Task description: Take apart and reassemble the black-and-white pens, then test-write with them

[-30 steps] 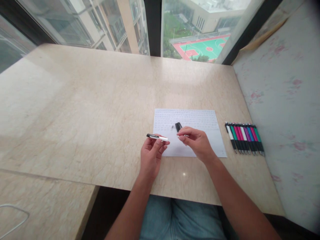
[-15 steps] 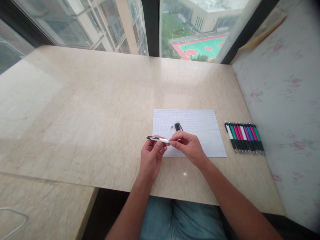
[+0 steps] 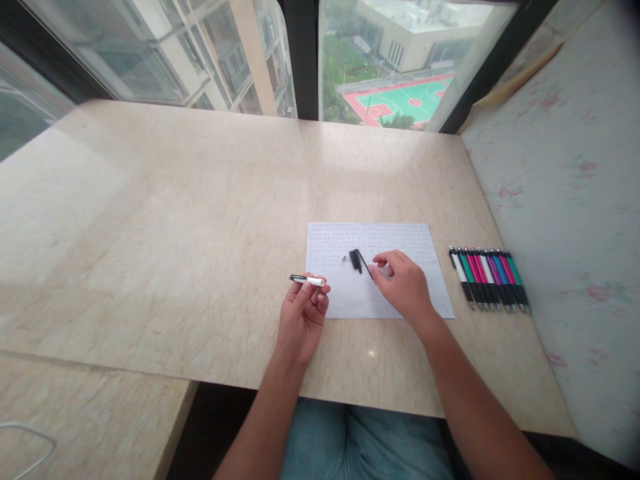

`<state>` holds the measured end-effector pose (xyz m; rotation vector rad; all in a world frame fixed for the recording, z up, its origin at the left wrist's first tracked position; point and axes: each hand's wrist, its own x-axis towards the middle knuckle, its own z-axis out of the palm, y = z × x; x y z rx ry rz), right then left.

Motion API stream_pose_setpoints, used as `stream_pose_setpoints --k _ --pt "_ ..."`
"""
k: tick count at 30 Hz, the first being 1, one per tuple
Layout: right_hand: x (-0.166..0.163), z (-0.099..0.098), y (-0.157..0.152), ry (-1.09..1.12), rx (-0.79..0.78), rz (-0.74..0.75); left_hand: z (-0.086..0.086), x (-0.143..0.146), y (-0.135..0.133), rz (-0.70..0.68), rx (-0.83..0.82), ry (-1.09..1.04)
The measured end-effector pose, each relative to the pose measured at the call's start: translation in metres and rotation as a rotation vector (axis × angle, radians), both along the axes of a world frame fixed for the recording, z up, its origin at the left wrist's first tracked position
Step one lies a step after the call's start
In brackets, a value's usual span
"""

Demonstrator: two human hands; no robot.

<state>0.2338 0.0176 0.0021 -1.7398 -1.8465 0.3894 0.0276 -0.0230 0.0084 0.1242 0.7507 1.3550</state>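
Note:
A white pen barrel with a black clip section [image 3: 311, 281] lies across the fingers of my left hand [image 3: 301, 320], pinched under the thumb, its white end pointing right. Over the paper, my right hand [image 3: 403, 283] has its thumb and forefinger curved and a little apart, beside a thin black pen refill [image 3: 365, 264]. Whether the fingertips touch the refill is hard to see. Left of the refill are short black pen parts [image 3: 355, 259], and a tiny dark piece [image 3: 344, 258] rests farther left. All of these lie on a handwritten sheet of paper [image 3: 345, 300].
On the right, a row of several coloured pens with black grips [image 3: 490, 279] lies near the papered wall [image 3: 560, 200]. A windowed view with dark frames [image 3: 303, 60] rises behind the stone counter [image 3: 175, 233]. A white cable [image 3: 30, 427] curls at lower left.
My right hand has left the white end of the pen barrel and moved right, beside the refill. My left hand still holds the barrel in nearly the same spot.

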Motion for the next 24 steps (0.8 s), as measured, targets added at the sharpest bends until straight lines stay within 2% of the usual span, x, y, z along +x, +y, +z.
stream_pose_setpoints --k 7,16,19,22,24 --pt "-0.0072 -0.0006 -0.0087 -0.305 -0.1 -0.006 0.0023 -0.0017 -0.0021 -0.023 -0.011 -0.079" --pt "-0.0075 -0.0025 -0.0049 -0.328 -0.081 -0.044 0.0044 -0.0062 -0.0032 -0.01 0.014 -0.213" --pt "-0.0037 -0.0024 -0.0023 -0.18 -0.008 -0.052 0.005 -0.0065 -0.0019 0.005 0.006 -0.194" --pt "-0.0038 0.0022 -0.0029 0.162 -0.01 -0.003 0.0032 -0.0045 -0.0009 0.037 0.016 -0.1" --pt "-0.0069 0.0071 -0.0056 0.415 -0.051 0.064 0.001 -0.0015 -0.0007 0.117 0.039 0.066"
